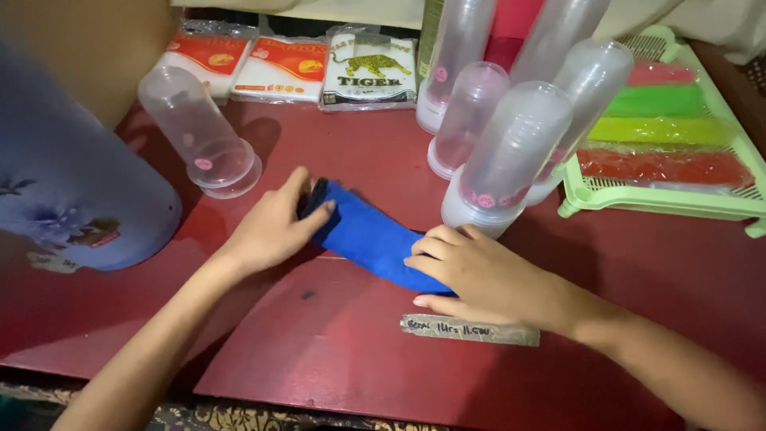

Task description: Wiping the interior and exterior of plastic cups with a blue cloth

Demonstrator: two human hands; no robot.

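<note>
A folded blue cloth (pixel 369 236) lies on the dark red table (pixel 335 351), slanting from upper left to lower right. My left hand (pixel 275 225) grips its upper left end, fingers curled over the dark edge. Resting on the cloth's lower right end is my right hand (pixel 479 275), which presses it flat with spread fingers. Both forearms reach in from the bottom of the view.
Stacks of clear plastic containers (pixel 503 164) stand just behind the cloth; another stack (pixel 195 132) lies on its side at left. A large blue cylinder (pixel 72 191) sits far left. Packets (pixel 367 72) line the back. A green tray (pixel 662 199) with coloured items is at right. A paper label (pixel 469 330) lies near the front.
</note>
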